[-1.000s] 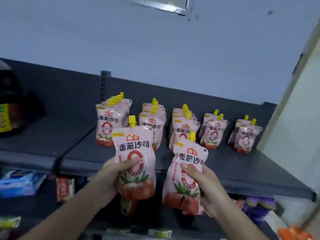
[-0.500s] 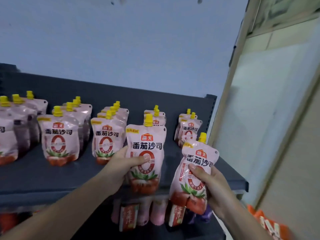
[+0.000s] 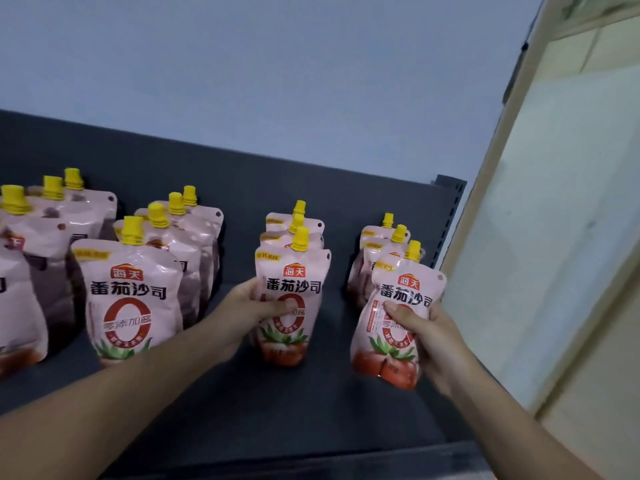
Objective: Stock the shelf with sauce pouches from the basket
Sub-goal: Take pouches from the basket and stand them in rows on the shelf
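Pale blue-grey wall (image 3: 277, 81) at back; cream frame strip (image 3: 485, 202) runs diag. at right, w/ whitish panel (image 3: 561, 220) beside it.

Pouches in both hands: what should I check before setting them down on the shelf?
1. Left hand grip on the left pouch: ok, thumb across the front.
2. Right hand grip on the right pouch: ok, thumb on the front.
3. Left pouch in line with the middle row behind it: ok, upright, label forward.
4. Left pouch base resting on the shelf: cannot tell.
5. Right pouch upright: not ok, it tilts in front of the end row.
6. Bare shelf in front of both rows: ok.
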Tool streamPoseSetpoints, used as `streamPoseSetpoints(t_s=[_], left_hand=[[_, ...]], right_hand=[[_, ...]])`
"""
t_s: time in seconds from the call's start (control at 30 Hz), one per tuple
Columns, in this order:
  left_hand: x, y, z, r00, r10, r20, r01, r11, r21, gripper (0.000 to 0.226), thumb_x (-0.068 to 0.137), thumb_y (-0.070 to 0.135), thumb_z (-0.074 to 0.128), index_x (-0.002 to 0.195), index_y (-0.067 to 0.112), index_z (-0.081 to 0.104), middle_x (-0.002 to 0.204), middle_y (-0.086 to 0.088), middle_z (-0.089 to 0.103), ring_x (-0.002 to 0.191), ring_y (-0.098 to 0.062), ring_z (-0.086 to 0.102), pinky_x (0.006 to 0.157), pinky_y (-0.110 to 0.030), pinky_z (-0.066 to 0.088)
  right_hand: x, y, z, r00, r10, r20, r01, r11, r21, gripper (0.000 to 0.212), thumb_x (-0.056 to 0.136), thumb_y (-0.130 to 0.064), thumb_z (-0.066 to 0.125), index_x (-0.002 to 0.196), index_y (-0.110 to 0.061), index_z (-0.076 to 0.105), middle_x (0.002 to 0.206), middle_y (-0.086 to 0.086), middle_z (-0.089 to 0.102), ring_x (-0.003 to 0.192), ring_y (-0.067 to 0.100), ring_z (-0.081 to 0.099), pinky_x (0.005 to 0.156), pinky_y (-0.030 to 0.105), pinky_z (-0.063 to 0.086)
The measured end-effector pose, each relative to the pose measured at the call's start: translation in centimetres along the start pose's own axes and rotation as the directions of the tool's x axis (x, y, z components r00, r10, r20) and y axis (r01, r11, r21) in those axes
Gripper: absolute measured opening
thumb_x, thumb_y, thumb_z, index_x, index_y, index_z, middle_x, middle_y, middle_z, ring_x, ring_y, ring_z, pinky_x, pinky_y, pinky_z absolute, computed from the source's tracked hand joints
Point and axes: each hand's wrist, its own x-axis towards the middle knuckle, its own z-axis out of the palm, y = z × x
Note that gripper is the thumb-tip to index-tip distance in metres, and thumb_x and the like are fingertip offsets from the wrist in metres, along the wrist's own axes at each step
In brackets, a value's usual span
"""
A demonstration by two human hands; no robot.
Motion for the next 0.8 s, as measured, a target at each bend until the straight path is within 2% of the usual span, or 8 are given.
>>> streamPoseSetpoints(t_s=[0.13,0.27,0.37,0.47,0.53,0.63,0.73,0.8], left_hand=[[1.7,-0.7,0.4,0.999,0.038,0.01,-0.038,0.999,-0.034,0.039,0.065,0.004,0.076,0.1,0.017,0.066,0.101,-0.004,0.074,0.097,-0.021,0.069,0.077,-0.031,0.055],[2.3,-0.7,0.0,0.993,0.078,0.089,-0.08,0.997,0.012,0.08,0.024,0.035,0.093,0.098,0.016,0.069,0.098,-0.004,0.075,0.09,-0.016,0.072,0.064,-0.02,0.056],[2.0,-0.5,-0.4,0.992,0.054,0.112,-0.064,0.994,0.094,0.083,0.025,0.031,0.093,0.102,0.015,0.068,0.1,-0.005,0.075,0.093,-0.018,0.071,0.067,-0.021,0.057],[2.0,-0.4,-0.5,0.998,0.049,0.035,-0.054,0.985,0.161,0.05,0.058,0.01,0.083,0.104,0.013,0.066,0.096,-0.002,0.076,0.093,-0.017,0.071,0.066,-0.018,0.057],[1.7,-0.3,-0.4,0.999,0.053,0.004,-0.053,0.983,0.177,0.043,0.069,-0.003,0.074,0.107,0.013,0.064,0.099,-0.003,0.075,0.092,-0.016,0.071,0.066,-0.017,0.056],[1.3,-0.4,-0.4,0.998,0.058,-0.036,-0.052,0.987,0.155,0.058,0.056,0.003,0.084,0.109,0.011,0.064,0.104,-0.006,0.074,0.098,-0.022,0.069,0.072,-0.022,0.056],[1.2,-0.8,-0.6,0.993,0.085,-0.084,-0.075,0.991,0.115,0.079,0.035,0.031,0.093,0.107,0.012,0.065,0.104,-0.007,0.074,0.095,-0.02,0.07,0.068,-0.021,0.056],[1.1,-0.9,-0.4,0.99,0.095,-0.105,-0.081,0.989,0.126,0.077,0.036,0.033,0.092,0.105,0.012,0.066,0.103,-0.007,0.074,0.093,-0.018,0.071,0.067,-0.019,0.055]], right_hand=[[2.6,1.3,-0.9,1.0,0.007,0.011,-0.008,0.999,0.033,0.026,0.077,-0.006,0.069,0.101,-0.013,0.063,0.095,0.012,0.075,0.083,0.028,0.073,0.073,0.042,0.059],[4.5,1.5,-1.7,0.998,0.033,0.049,-0.035,0.999,0.03,0.029,0.076,-0.008,0.069,0.104,-0.013,0.063,0.096,0.011,0.075,0.086,0.029,0.072,0.079,0.045,0.057],[5.9,1.1,-2.3,0.992,0.055,0.112,-0.056,0.998,0.004,0.035,0.078,-0.007,0.069,0.112,-0.009,0.061,0.103,0.014,0.073,0.093,0.031,0.071,0.082,0.045,0.056],[6.8,0.5,-2.9,0.982,0.072,0.175,-0.066,0.997,-0.038,0.033,0.076,-0.006,0.068,0.109,-0.008,0.062,0.1,0.013,0.074,0.088,0.029,0.072,0.074,0.04,0.059],[7.4,0.2,-3.3,0.975,0.088,0.206,-0.078,0.995,-0.058,0.027,0.077,-0.004,0.068,0.103,-0.01,0.062,0.095,0.012,0.075,0.079,0.024,0.074,0.062,0.033,0.061],[7.9,0.0,-3.6,0.961,0.094,0.261,-0.079,0.995,-0.068,0.027,0.076,-0.002,0.068,0.101,-0.009,0.062,0.088,0.009,0.076,0.075,0.022,0.074,0.056,0.03,0.059],[8.1,-0.1,-4.0,0.949,0.092,0.303,-0.074,0.995,-0.07,0.029,0.073,-0.003,0.069,0.1,-0.01,0.062,0.084,0.005,0.077,0.072,0.02,0.074,0.054,0.028,0.059],[8.2,-0.1,-4.1,0.942,0.091,0.323,-0.076,0.995,-0.062,0.03,0.07,-0.004,0.07,0.098,-0.012,0.063,0.086,0.005,0.077,0.072,0.019,0.074,0.055,0.028,0.059]])
